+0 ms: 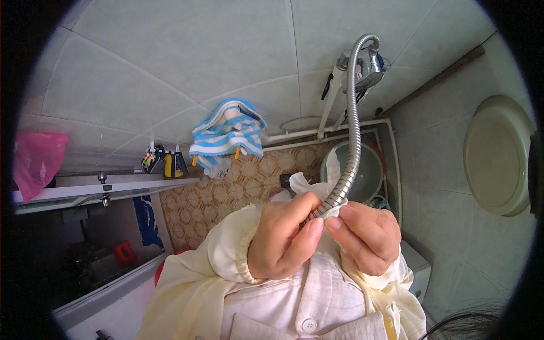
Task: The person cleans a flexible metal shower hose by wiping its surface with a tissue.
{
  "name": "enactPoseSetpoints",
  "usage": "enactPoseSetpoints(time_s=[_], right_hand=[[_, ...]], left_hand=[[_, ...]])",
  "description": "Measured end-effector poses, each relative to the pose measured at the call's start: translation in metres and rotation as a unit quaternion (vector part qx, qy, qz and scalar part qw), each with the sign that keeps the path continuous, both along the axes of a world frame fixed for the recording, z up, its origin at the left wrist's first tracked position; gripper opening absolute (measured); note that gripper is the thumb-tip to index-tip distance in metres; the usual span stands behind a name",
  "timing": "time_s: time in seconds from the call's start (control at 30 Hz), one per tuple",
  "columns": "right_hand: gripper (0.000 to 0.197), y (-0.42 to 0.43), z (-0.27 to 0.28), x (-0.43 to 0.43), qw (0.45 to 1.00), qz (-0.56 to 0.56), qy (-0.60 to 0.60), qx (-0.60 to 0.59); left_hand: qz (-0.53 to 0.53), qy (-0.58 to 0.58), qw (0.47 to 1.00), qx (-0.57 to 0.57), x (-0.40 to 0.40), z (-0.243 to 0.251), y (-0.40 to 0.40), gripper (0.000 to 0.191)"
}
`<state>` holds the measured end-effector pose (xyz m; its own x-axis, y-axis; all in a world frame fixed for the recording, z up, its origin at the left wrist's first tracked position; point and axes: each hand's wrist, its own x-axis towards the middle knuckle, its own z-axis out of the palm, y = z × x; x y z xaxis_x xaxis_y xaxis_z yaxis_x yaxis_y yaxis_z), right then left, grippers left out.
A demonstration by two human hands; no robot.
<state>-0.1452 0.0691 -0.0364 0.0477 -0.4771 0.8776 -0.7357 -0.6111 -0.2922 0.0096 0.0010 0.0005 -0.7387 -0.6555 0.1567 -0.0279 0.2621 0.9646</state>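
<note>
A flexible metal shower hose (353, 127) runs from the chrome mixer tap (369, 72) on the tiled wall down to my hands. My left hand (367, 236) pinches a thin white cloth or tissue (336, 209) against the underside of the hose. My right hand (287, 236) curls around the hose close to its lower part, with the thumb beside the white material. Loose ends of that material stand up behind my fingers. The hose's lower end is hidden by my right hand.
Behind my hands, a round bucket (366, 170) stands on the patterned floor by white pipes (395, 170). A blue-and-white striped towel (229, 131) hangs at the wall. To the left are a pink plastic bag (40, 159) and a white-framed door (127, 187); a round basin (495, 155) hangs at right.
</note>
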Motion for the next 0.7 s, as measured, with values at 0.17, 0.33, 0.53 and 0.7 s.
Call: enactPoseSetpoints(time_s=[0.17,0.33,0.53,0.7], right_hand=[[0.037,0.004,0.012,-0.012,0.991,0.053,0.025,0.12],[0.035,0.01,0.017,-0.001,0.975,-0.022,-0.194,0.107],[0.03,0.001,0.011,-0.001,0.95,0.085,-0.251,0.168],[0.031,-0.004,0.008,-0.002,0.935,0.093,-0.295,0.172]], left_hand=[[0.031,0.01,0.998,0.057,0.002,-0.002,0.0,0.014],[0.061,-0.026,0.996,0.065,-0.003,-0.001,0.004,0.033],[0.047,0.003,0.999,0.012,-0.002,-0.001,0.004,0.016],[0.042,-0.053,0.995,-0.079,-0.004,-0.002,0.004,0.011]])
